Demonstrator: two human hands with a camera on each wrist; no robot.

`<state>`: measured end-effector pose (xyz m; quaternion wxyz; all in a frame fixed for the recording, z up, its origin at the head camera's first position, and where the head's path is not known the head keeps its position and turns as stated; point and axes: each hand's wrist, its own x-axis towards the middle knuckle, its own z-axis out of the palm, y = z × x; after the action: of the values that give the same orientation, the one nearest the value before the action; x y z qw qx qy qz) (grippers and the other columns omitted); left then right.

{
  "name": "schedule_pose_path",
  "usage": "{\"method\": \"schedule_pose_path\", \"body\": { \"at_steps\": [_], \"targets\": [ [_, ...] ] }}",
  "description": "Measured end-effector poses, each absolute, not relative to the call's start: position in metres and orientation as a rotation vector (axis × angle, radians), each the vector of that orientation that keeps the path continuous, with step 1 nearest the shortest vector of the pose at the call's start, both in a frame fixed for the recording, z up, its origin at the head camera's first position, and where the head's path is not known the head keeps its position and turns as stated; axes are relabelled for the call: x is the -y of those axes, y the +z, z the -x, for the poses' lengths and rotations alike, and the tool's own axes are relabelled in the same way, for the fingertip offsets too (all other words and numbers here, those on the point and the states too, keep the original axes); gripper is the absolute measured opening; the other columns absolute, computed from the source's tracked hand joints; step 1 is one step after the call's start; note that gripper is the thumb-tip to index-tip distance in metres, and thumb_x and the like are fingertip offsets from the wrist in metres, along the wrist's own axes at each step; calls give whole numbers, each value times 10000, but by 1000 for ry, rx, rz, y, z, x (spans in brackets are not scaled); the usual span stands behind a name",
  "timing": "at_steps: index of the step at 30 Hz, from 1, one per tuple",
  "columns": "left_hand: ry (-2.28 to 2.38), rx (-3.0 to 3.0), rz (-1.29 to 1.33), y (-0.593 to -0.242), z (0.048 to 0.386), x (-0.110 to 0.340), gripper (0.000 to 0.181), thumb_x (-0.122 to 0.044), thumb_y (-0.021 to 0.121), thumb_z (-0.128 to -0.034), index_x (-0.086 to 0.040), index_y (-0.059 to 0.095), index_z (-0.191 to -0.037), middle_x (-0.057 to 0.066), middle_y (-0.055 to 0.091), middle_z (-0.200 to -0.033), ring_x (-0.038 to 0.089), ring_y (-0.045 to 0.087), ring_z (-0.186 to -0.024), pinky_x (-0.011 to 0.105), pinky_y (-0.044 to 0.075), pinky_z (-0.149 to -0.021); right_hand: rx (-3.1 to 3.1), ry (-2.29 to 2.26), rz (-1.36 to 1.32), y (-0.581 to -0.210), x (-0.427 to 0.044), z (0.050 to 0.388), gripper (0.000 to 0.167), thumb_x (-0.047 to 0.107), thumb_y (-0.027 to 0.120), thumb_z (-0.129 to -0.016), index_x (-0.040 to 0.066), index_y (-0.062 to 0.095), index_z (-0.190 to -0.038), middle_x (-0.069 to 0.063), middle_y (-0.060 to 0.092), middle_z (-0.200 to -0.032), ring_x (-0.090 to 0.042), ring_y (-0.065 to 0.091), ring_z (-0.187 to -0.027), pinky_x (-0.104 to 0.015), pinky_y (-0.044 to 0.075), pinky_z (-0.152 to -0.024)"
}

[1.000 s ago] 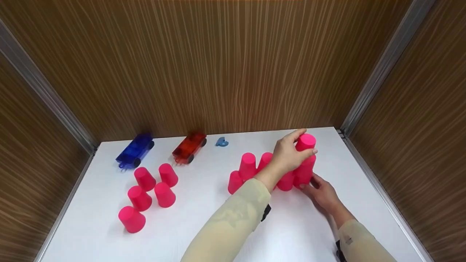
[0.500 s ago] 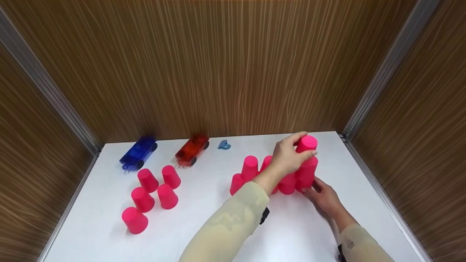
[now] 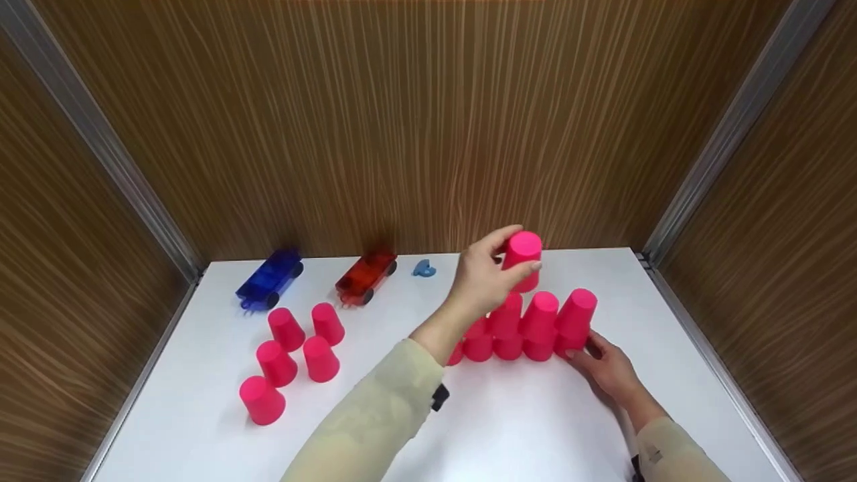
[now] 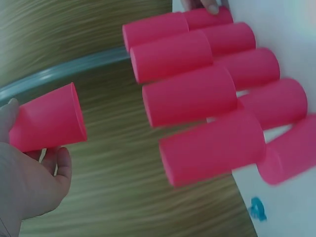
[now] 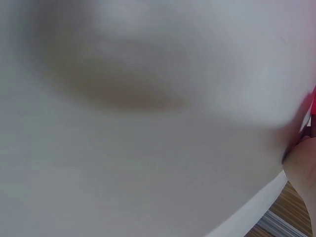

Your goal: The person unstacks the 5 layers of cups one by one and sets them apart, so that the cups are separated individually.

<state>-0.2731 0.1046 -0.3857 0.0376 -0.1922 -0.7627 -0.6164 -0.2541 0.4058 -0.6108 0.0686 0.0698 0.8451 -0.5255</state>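
My left hand (image 3: pixel 483 276) grips a pink cup (image 3: pixel 523 258), mouth down, in the air above the stacked pink cups. The left wrist view shows the same cup (image 4: pixel 49 118) in the left hand (image 4: pixel 34 180), apart from the stack. Below stand two rows of upside-down pink cups, four in the upper row (image 4: pixel 190 94) and several in the lower. At the right end, my right hand (image 3: pixel 612 371) touches the bottom-row cup (image 3: pixel 569 343) under the last upper cup (image 3: pixel 577 311), thumb and fingers around its base. In the right wrist view the right hand (image 5: pixel 303 158) is mostly cut off.
Several separate pink cups (image 3: pixel 277 363) stand on the left of the white table (image 3: pixel 167 395). Behind them are a blue toy car (image 3: pixel 270 278) and a red one (image 3: pixel 366 276), with a small blue piece (image 3: pixel 424 268) beside. Wood-patterned walls (image 3: pixel 428 120) enclose the back and sides.
My left hand has lifted its cup off the right end of the upper row and moved it left. The right hand remains at the base of the end cup. The head view has shifted slightly.
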Motion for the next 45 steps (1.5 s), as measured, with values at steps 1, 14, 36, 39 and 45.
{"method": "schedule_pose_path", "body": {
  "at_steps": [1, 14, 36, 39, 45],
  "targets": [
    [-1883, 2335, 584, -386, 272, -99, 666, -241, 850, -930, -181, 570, -1531, -40, 641, -1389, 115, 601, -1234, 293, 577, -967, -2551, -1579, -210, -611, -406, 254, 850, 460, 735, -1002, 213, 303, -1691, -174, 329, -1689, -436, 275, -1558, -518, 415, -1188],
    [-1814, 2237, 445, -397, 259, -21, 681, -270, 873, -906, -172, 586, -1516, -2, 664, -1387, 193, 631, -1228, 357, 589, -974, -2564, -1557, -192, -610, -410, 256, 851, 482, 722, -1004, 219, 298, -1693, -173, 319, -1695, -445, 253, -1565, -547, 403, -1192],
    [-1775, 2253, -140, -468, 221, 79, 737, -239, 896, -881, -215, 573, -1542, 64, 601, -1462, 287, 561, -1344, 475, 587, -1000, -2562, -1556, -185, -608, -412, 256, 892, 516, 735, -983, 212, 292, -1694, -177, 322, -1693, -446, 268, -1559, -538, 421, -1179],
    [-1802, 2244, -178, -483, 214, 92, 724, -222, 879, -902, -207, 562, -1553, 83, 592, -1492, 305, 541, -1384, 474, 565, -1028, -2568, -1545, -182, -608, -412, 256, 897, 522, 724, -988, 204, 277, -1698, -183, 310, -1699, -452, 255, -1564, -552, 405, -1188],
    [-1810, 2250, -283, -513, 195, 113, 704, -194, 851, -930, -181, 545, -1564, 96, 568, -1534, 317, 524, -1404, 451, 552, -1037, -2555, -1552, -194, -608, -412, 256, 907, 531, 730, -980, 216, 275, -1699, -177, 307, -1699, -450, 260, -1560, -543, 426, -1174]
  ]
}}
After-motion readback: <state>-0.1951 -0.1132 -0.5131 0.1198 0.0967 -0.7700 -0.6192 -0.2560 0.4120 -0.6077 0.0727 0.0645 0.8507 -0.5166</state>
